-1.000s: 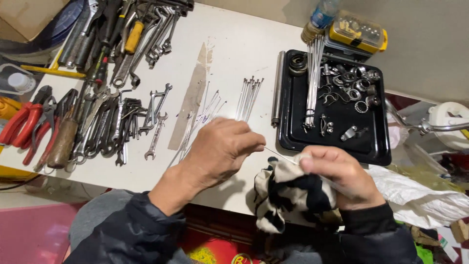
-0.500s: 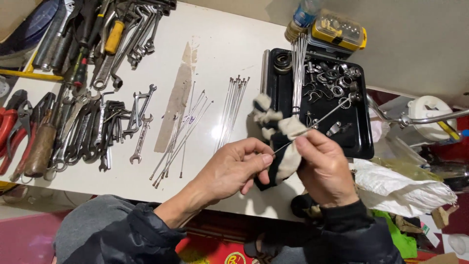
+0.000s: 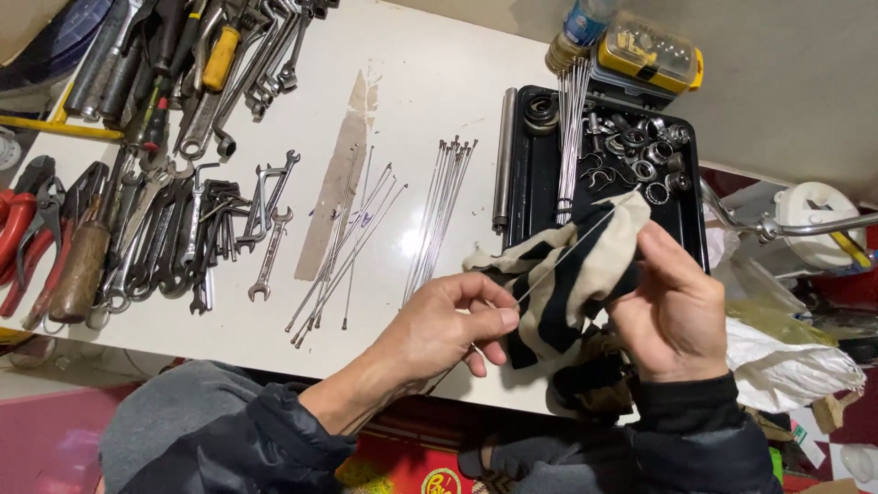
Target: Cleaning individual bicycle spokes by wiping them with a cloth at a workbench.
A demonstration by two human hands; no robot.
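My left hand (image 3: pixel 448 327) pinches the near end of a thin metal spoke (image 3: pixel 569 255) at the table's front edge. My right hand (image 3: pixel 672 311) grips a striped black and beige rag (image 3: pixel 567 274) wrapped around the spoke's far part. The spoke slants up to the right toward a black tray (image 3: pixel 530 192). Two bundles of loose spokes (image 3: pixel 439 215) lie on the white table (image 3: pixel 421 82) just left of my hands.
The black tray holds bearings, rings (image 3: pixel 640 151) and a bunch of spokes. A steel rod (image 3: pixel 503 155) lies along its left side. Wrenches (image 3: pixel 192 238), pliers (image 3: pixel 27 229) and other tools crowd the table's left. A yellow case (image 3: pixel 649 55) and a bottle (image 3: pixel 581 23) stand behind the tray.
The rag has opened out and slid further up the spoke toward the tray. My hands have moved slightly apart along the spoke.
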